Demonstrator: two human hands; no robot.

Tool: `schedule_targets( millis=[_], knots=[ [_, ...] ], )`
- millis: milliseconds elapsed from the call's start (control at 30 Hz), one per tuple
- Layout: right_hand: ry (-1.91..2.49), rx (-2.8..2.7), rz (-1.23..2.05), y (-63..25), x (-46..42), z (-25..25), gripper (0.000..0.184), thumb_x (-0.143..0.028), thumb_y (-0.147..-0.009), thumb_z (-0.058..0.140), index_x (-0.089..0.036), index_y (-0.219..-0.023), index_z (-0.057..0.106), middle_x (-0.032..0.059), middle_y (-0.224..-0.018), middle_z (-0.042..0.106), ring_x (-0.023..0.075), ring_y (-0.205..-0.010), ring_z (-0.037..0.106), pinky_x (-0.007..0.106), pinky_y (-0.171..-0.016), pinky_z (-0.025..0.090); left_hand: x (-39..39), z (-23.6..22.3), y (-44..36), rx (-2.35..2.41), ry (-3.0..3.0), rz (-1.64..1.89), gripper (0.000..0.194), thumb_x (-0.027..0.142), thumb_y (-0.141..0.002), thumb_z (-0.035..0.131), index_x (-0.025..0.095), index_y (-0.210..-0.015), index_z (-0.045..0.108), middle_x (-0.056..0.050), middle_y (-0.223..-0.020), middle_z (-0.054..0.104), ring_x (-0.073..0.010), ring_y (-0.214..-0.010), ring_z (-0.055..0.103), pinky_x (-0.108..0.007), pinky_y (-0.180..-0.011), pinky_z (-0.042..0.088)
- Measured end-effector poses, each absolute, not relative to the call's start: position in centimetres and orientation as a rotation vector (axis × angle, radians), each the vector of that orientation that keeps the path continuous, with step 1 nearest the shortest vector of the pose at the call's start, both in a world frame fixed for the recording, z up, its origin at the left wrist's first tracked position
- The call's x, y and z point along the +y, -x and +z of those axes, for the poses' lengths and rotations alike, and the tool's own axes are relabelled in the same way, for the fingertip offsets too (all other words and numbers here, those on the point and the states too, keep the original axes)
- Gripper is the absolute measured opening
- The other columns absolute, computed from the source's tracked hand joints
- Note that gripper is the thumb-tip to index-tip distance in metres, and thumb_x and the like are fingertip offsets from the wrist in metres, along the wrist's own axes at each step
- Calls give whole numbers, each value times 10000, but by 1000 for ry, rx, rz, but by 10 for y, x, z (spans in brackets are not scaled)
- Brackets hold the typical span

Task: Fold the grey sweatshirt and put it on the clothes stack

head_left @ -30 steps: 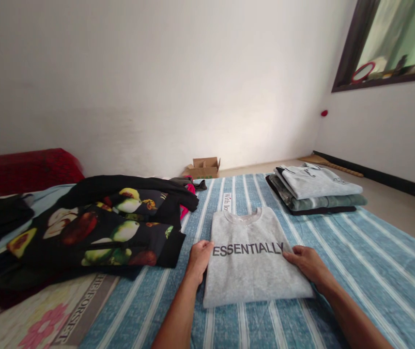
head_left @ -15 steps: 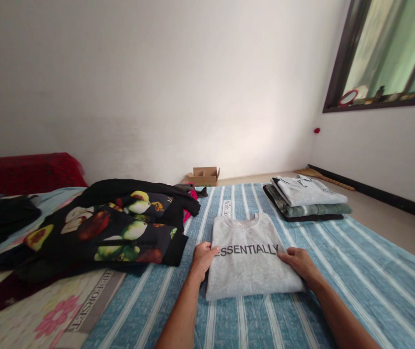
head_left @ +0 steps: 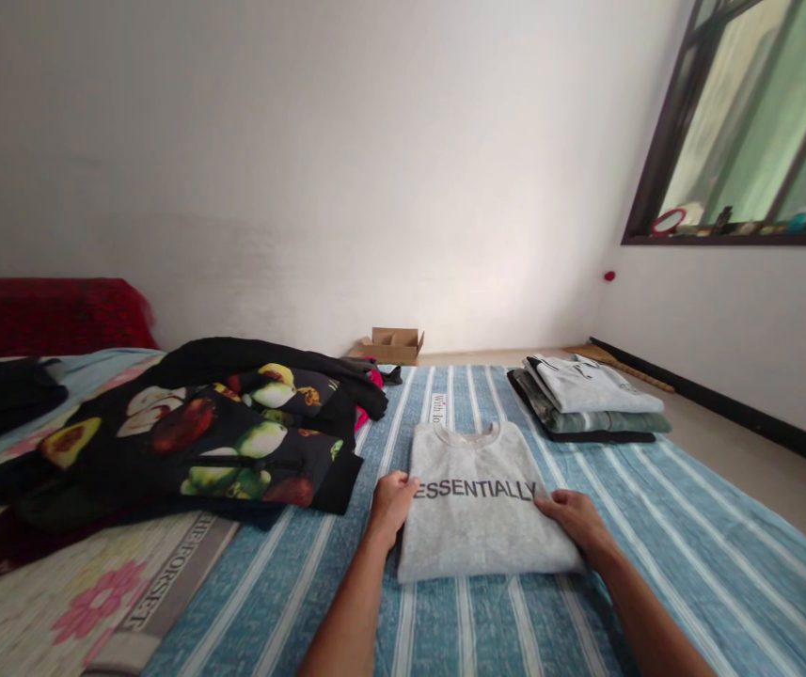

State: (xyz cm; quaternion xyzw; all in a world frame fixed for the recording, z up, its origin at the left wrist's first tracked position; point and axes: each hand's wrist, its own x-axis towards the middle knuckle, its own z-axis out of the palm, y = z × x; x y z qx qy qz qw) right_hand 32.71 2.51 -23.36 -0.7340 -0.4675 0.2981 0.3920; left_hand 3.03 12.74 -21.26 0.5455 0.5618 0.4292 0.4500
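Observation:
A folded grey sweatshirt (head_left: 477, 527) printed "ESSENTIALLY" lies flat on the blue striped sheet (head_left: 691, 545) in front of me. My left hand (head_left: 389, 504) grips its left edge, fingers curled over the fabric. On the right edge rests my right hand (head_left: 570, 517), thumb on top and fingers at the side. Both hands sit level with the printed word.
A stack of folded shirts (head_left: 590, 398) lies at the far right of the sheet. A heap of dark fruit-print clothes (head_left: 233, 437) covers the left. A cardboard box (head_left: 392, 344) stands by the wall. Beyond it: a red cushion (head_left: 50, 315) far left, bare floor (head_left: 762, 461) at right.
The camera has tilted up, so everything sits lower and smaller. My hands have closed in on the sweatshirt's two sides.

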Motion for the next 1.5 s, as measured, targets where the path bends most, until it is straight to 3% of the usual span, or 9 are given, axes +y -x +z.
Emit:
schedule_targets(
  millis=[833, 1500],
  knots=[
    [1887, -1168, 844, -333, 28, -243, 330, -515, -694, 562, -214, -570, 510, -18, -527, 489, 139, -516, 444, 262, -481, 303, 129, -227, -30, 1447, -1476, 1099, 136, 288, -660, 542, 176, -581, 540, 32, -519, 523, -133, -535, 492, -217, -502, 312],
    [1896, -1161, 848, -336, 28, -246, 335, -508, -698, 581, -198, -576, 543, -6, -548, 516, 142, -543, 458, 254, -491, 304, 134, -230, -30, 1474, -1496, 1058, 145, 294, -678, 563, 172, -600, 569, 15, -535, 582, -147, -543, 550, -214, -489, 336]
  ],
)
